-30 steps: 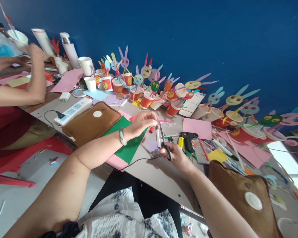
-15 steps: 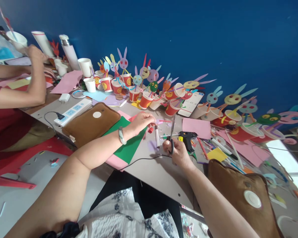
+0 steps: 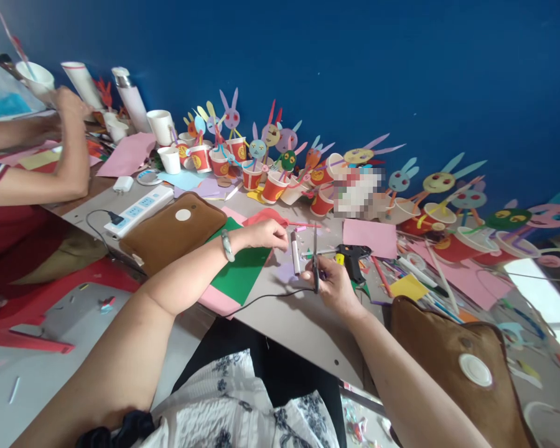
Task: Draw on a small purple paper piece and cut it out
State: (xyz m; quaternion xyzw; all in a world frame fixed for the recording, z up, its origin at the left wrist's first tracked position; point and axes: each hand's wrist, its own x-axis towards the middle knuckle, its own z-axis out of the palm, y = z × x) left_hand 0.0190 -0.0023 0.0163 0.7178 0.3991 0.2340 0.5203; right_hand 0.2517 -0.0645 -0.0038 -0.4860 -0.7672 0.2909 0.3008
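Note:
My left hand (image 3: 265, 235), with a bracelet (image 3: 228, 245) on its wrist, is closed above the green paper (image 3: 239, 279). Whatever lies between its fingertips is hidden. Just behind it is red paper (image 3: 267, 216). My right hand (image 3: 340, 291) grips a pair of scissors (image 3: 315, 264), blades pointing up and away from me. A white marker (image 3: 295, 255) with a dark cap lies on the table between the two hands. Purple paper (image 3: 285, 272) is beside the marker, and a black glue gun (image 3: 353, 261) rests right of the scissors.
Several red paper cups (image 3: 275, 186) with paper rabbit figures line the blue wall. Brown hand warmers (image 3: 172, 233) lie on both sides. A power strip (image 3: 140, 211) is at the left, where another person's arm (image 3: 70, 155) works. A black cable (image 3: 266, 298) crosses the table's front.
My left hand has drawn slightly left and down, and the small red pieces below its fingertips no longer show. The scissors in my right hand have turned and shifted slightly left.

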